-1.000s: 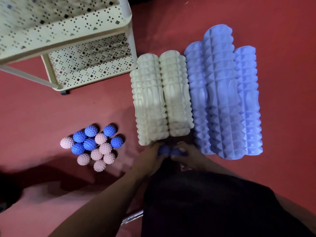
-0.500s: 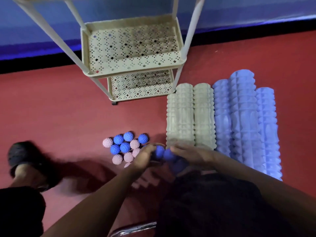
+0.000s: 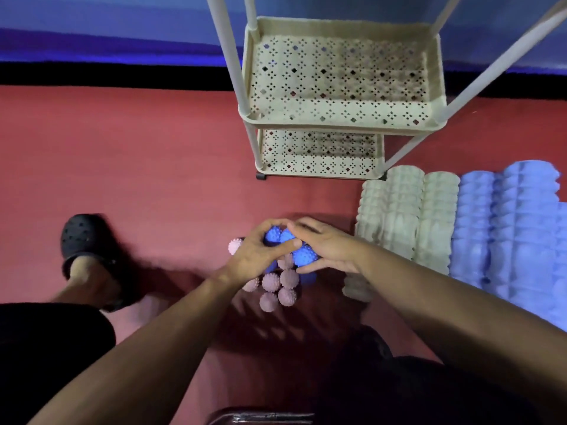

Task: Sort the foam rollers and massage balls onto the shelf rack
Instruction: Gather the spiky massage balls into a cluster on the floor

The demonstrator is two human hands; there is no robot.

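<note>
Head view, looking down at a red floor (image 3: 153, 167). The left hand (image 3: 257, 256) and the right hand (image 3: 325, 246) meet over a cluster of spiky massage balls, fingers curled round several blue balls (image 3: 303, 254); how many each hand holds cannot be told, since the fingers cover most of them. Pink balls (image 3: 280, 286) lie on the floor just below the hands, partly hidden by the left wrist. The cream shelf rack (image 3: 340, 124) stands beyond the hands; its posts are cut off at the top edge. White foam rollers (image 3: 405, 216) lie side by side right of the hands, with blue foam rollers (image 3: 503, 228) beside them, cropped by the right edge. A black clog (image 3: 82, 237) on a foot appears at left, blurred.
</note>
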